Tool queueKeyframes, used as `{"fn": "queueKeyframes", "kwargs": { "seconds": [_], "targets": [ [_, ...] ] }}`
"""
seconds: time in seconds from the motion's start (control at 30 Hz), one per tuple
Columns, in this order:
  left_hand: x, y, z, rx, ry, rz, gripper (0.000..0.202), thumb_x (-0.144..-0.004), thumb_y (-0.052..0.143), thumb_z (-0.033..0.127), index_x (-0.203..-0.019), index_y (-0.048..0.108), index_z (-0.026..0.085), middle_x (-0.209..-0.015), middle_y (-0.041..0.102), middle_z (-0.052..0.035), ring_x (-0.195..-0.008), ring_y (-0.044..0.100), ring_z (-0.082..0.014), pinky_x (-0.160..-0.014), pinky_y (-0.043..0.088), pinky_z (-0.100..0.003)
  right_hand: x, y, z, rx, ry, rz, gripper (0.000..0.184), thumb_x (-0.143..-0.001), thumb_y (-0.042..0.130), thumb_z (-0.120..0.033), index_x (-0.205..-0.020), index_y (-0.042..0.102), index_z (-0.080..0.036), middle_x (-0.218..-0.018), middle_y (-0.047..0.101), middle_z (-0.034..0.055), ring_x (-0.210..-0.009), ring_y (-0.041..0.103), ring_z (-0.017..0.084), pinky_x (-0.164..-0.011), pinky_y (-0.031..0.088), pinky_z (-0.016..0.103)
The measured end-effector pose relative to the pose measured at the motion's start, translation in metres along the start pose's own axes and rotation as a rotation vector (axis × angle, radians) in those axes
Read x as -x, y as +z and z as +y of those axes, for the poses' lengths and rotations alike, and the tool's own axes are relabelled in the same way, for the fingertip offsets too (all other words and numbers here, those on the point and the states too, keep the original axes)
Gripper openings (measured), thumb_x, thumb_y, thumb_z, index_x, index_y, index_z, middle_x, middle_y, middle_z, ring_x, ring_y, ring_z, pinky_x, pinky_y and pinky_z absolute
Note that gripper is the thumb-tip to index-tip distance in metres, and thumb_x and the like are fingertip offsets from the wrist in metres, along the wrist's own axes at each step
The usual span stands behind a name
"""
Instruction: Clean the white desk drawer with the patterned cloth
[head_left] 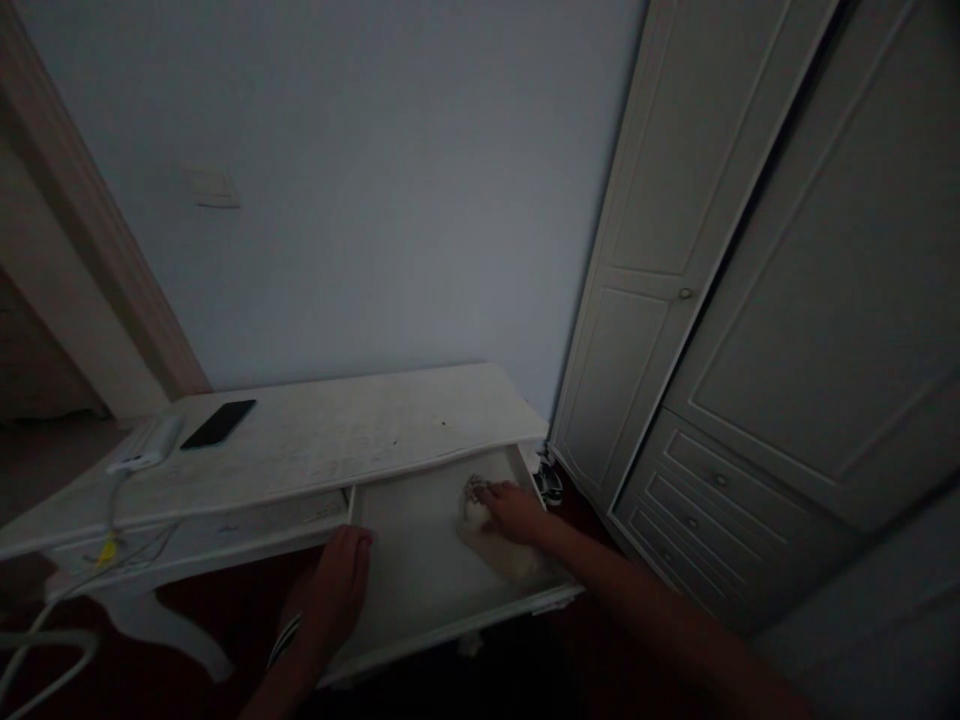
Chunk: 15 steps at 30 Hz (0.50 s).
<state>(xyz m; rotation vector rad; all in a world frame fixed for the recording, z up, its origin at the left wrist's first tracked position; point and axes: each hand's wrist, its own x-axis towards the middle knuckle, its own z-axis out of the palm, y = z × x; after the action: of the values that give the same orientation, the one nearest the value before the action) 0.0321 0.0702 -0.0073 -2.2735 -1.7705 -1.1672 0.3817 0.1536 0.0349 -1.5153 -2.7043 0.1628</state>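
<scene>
Head view: the drawer (420, 570) stands out of the worktop (337, 440), the left hand (337, 590) clasping its 9 o'clock edge, the right hand (517, 512) on the unlifted cloth (510, 562) inside, its grip unclear.

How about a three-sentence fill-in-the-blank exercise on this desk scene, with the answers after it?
1. The right hand rests on a pale object inside the open ____ of the white desk.
2. The left hand rests on that compartment's ____ side.
3. The phone lying on the desktop is ____ in colour.

Missing words: drawer; left; black.
</scene>
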Motion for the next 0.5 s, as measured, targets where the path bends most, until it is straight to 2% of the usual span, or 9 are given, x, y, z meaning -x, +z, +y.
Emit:
{"fn": "queueKeyframes", "kwargs": {
  "seconds": [0.13, 0.27, 0.4, 0.5],
  "targets": [
    [0.000, 0.001, -0.004, 0.012, 0.014, -0.013, 0.033, -0.105, 0.028, 0.035, -0.097, 0.059, 0.026, -0.095, 0.065, -0.0053, -0.095, 0.066, -0.0232, -0.093, 0.057, -0.042, -0.026, -0.002, -0.001, -0.030, 0.083, 0.070, 0.056, -0.098, 0.066, -0.048, -0.145, 0.056, -0.020, -0.134, 0.068, 0.0168, -0.121, 0.063, 0.033, -0.096, 0.051, 0.042],
    [0.002, 0.005, -0.005, 0.009, -0.028, -0.023, 0.033, -0.105, 0.030, 0.036, -0.095, 0.060, 0.026, -0.094, 0.065, -0.0049, -0.095, 0.066, -0.0234, -0.093, 0.057, -0.042, -0.060, 0.005, -0.024, -0.045, 0.120, 0.139, 0.049, -0.098, 0.065, -0.048, -0.135, 0.062, -0.016, -0.129, 0.070, 0.0176, -0.120, 0.064, 0.033, -0.097, 0.050, 0.042],
    [0.001, 0.004, -0.006, 0.000, -0.034, -0.041, 0.034, -0.105, 0.030, 0.037, -0.098, 0.061, 0.026, -0.097, 0.067, -0.0050, -0.098, 0.067, -0.0231, -0.097, 0.056, -0.042, -0.087, 0.015, -0.064, -0.059, 0.031, 0.154, 0.052, -0.095, 0.068, -0.054, -0.133, 0.064, -0.018, -0.132, 0.069, 0.0160, -0.124, 0.062, 0.033, -0.102, 0.048, 0.044],
    [-0.002, -0.002, -0.003, -0.016, -0.018, -0.064, 0.032, -0.105, 0.032, 0.038, -0.101, 0.061, 0.025, -0.099, 0.068, -0.0054, -0.102, 0.068, -0.0232, -0.097, 0.055, -0.042, -0.095, 0.025, -0.094, -0.073, -0.104, 0.134, 0.059, -0.090, 0.074, -0.058, -0.138, 0.061, -0.028, -0.135, 0.069, 0.0098, -0.130, 0.059, 0.032, -0.110, 0.042, 0.049]
  ]
}}
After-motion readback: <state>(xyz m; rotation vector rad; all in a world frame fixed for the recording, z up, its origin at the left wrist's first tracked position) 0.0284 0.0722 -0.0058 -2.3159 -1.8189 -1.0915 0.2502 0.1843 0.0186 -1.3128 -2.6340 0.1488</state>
